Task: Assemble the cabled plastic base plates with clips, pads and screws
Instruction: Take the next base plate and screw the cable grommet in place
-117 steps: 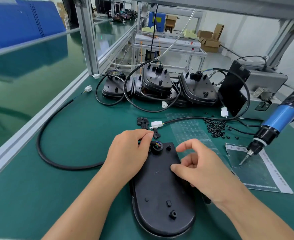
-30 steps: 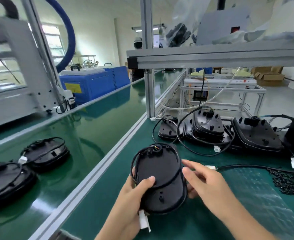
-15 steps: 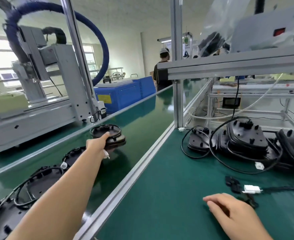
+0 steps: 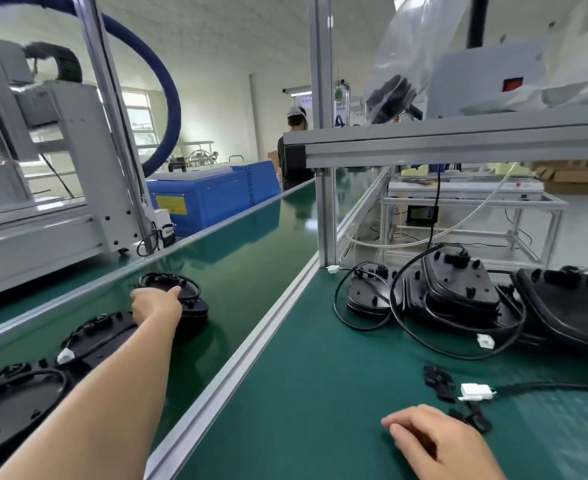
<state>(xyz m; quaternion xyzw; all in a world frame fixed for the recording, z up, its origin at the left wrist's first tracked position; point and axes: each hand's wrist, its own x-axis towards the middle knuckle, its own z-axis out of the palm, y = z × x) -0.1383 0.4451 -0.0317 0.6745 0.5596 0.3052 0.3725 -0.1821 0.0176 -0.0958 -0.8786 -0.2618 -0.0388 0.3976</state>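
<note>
A worker's left hand (image 4: 155,303) reaches out over the green conveyor belt (image 4: 251,258) and rests on a black plastic base plate (image 4: 188,301) wound with its own black cable; the thumb lies across the plate's top and the fingers curl down over its near edge, gripping it as it sits on the belt. Two more cabled base plates (image 4: 95,336) lie in a row closer to the worker on the same belt, the nearest one (image 4: 12,403) partly under the outstretched forearm. The right hand (image 4: 427,441) rests on the green work mat (image 4: 320,393) of the bench, fingers loosely bent and holding nothing. Just beyond its fingertips lie a few small black clips (image 4: 439,381) and a white connector (image 4: 474,391) on the end of a black cable (image 4: 555,388) that runs off to the right. Farther back on the mat a stack of unfinished base plates (image 4: 459,289) sits tangled in loops of cable, another white plug (image 4: 485,341) lying at its foot. An aluminium rail (image 4: 251,348) separates bench from belt. Beyond the belt stand a grey machine frame (image 4: 78,168) with a blue hose (image 4: 171,109) arching over it, a blue cabinet (image 4: 216,195), and a person in a cap (image 4: 294,147) at the far end of the line.
</note>
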